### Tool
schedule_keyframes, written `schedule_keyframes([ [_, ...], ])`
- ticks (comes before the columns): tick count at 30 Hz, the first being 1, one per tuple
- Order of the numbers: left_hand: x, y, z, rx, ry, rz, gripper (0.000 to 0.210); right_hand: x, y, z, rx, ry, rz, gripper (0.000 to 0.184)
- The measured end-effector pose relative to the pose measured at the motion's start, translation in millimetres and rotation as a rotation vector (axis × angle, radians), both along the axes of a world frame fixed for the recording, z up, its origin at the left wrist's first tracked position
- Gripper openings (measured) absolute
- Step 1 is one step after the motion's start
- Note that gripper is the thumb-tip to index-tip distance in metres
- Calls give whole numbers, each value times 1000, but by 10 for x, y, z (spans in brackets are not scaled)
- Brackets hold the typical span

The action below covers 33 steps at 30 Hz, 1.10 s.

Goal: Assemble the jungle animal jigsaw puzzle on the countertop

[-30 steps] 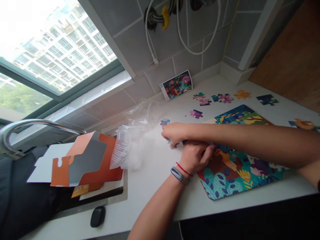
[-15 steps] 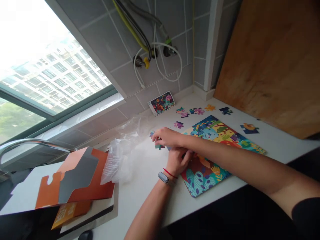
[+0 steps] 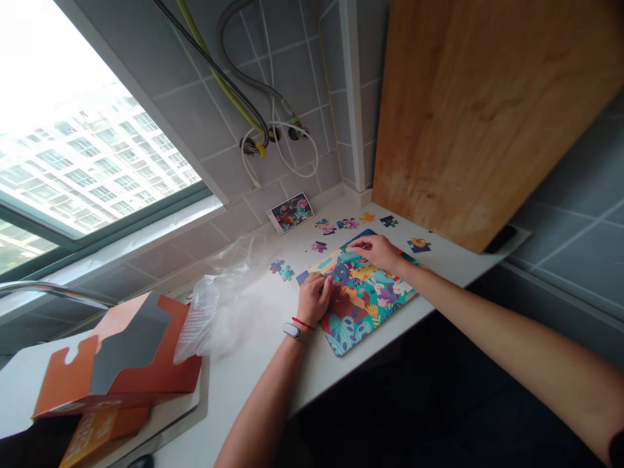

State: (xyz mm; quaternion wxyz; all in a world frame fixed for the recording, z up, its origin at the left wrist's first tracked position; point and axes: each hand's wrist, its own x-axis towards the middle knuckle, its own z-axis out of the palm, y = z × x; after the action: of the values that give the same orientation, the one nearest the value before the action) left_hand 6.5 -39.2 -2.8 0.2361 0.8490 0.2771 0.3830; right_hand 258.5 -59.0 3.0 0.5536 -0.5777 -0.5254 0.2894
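A colourful jigsaw puzzle board (image 3: pixel 363 305) lies on the white counter (image 3: pixel 253 364) near its front edge. My left hand (image 3: pixel 314 299) rests with curled fingers on the board's left edge, a band and red string on its wrist. My right hand (image 3: pixel 374 250) presses its fingertips on the board's far corner; whether a piece is under them I cannot tell. Two loose pieces (image 3: pixel 281 268) lie left of the board, and several more loose pieces (image 3: pixel 341 224) sit behind it near the wall.
A small reference picture card (image 3: pixel 290 212) leans on the tiled wall. A crumpled clear plastic bag (image 3: pixel 224 296) lies left of the puzzle, and an orange and grey carton (image 3: pixel 121 357) lies further left. A wooden board (image 3: pixel 468 110) leans at the right. Hoses hang on the wall.
My right hand has left the loose pieces at the left and moved right to the board's far corner. The camera has pulled back and tilted up.
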Motion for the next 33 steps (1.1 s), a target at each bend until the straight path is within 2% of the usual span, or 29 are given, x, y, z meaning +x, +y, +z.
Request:
schedule_keyframes([
  [3, -5, 3, -4, -14, -17, 19, 58, 34, -66, -64, 71, -51, -131, 22],
  [7, -16, -5, 2, -35, -43, 50, 58, -15, -156, -111, 130, -70, -214, 27],
  [12, -34, -1, 9, -76, -83, 98, 58, -95, -289, -96, 250, -138, -454, 30],
  [14, -46, 21, -1, -102, -102, 120, 59, -106, -321, -86, 281, -136, -500, 30],
  [26, -168, 248, -45, -234, -248, 334, 62, 10, -248, -152, 191, 165, -476, 40],
  [33, -196, 257, -7, -270, -285, 357, 60, 6, -255, -159, 119, 135, -435, 46],
])
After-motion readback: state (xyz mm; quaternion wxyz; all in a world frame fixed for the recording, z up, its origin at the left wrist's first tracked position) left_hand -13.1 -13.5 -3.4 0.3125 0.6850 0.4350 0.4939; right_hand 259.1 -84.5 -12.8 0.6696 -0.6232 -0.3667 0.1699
